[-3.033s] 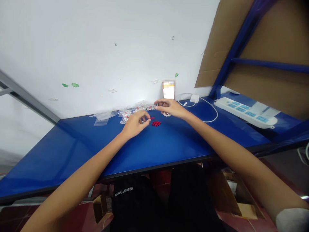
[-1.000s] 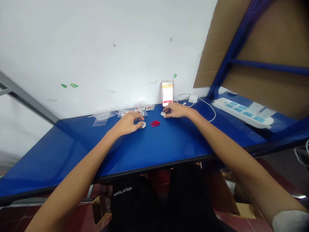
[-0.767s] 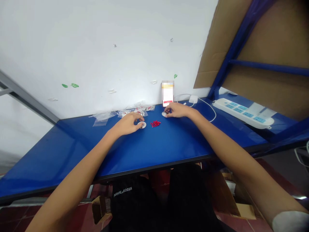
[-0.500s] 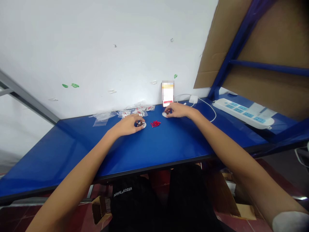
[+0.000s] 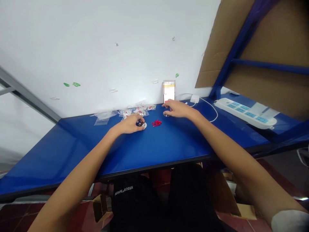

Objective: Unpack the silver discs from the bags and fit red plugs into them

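Observation:
My left hand (image 5: 131,124) is low over the blue table, its thumb and fingers closed around the edge of a small round white disc (image 5: 145,125) with dark markings. Part of that disc is hidden by the fingers. Across from it, my right hand (image 5: 178,109) has its fingers apart, above a second round disc (image 5: 166,113) mostly covered by the hand. Its fingertips overlap the lower part of a phone (image 5: 169,91) leaning on the wall. Between both hands lies a small heap of thin red pieces (image 5: 156,123).
Behind my left hand are several small clear bags (image 5: 140,110) with round items and red pieces inside. Flat clear bags (image 5: 103,117) lie left of them. A white charger (image 5: 194,99) with its cable and a power strip (image 5: 245,112) are on the right. Blue frame posts stand there.
My right hand has lifted off the disc, and its fingers have moved up toward the phone's lower edge. My left hand stays at its disc. The view has shifted slightly.

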Demonstrator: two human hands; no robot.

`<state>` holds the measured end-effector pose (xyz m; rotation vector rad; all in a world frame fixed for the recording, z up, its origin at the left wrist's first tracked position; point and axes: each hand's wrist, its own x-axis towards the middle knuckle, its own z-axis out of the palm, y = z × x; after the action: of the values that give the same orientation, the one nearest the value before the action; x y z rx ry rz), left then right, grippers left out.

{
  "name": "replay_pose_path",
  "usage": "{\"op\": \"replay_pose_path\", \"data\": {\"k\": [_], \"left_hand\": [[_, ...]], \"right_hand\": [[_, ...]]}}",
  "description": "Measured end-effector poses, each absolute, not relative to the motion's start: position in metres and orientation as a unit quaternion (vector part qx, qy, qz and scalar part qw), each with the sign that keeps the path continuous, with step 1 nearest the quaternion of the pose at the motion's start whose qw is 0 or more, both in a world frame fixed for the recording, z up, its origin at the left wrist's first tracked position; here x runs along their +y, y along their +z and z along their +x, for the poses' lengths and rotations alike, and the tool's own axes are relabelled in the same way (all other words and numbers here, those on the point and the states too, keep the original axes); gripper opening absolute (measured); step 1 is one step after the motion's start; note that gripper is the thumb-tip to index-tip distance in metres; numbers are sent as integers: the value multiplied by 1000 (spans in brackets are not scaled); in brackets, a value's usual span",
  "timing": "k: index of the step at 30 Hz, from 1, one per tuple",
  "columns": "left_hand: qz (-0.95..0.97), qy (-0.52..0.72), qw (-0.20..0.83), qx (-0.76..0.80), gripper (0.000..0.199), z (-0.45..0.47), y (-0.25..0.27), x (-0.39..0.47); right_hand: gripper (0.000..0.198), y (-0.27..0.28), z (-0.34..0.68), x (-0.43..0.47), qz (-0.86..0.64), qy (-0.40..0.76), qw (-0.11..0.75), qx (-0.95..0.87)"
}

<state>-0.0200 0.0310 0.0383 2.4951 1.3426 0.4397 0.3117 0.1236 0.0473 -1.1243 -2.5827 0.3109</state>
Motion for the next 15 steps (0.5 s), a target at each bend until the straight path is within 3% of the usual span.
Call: {"op": "replay_pose_path", "data": {"k": [6, 15], "left_hand": [[848, 135, 164, 486, 39, -19, 42, 29], [877, 170, 137, 429, 16, -20, 43, 32]], "right_hand": [[38, 42, 285, 102, -309, 106, 177, -928], [30, 41, 277, 94, -274, 111, 192, -936]]}}
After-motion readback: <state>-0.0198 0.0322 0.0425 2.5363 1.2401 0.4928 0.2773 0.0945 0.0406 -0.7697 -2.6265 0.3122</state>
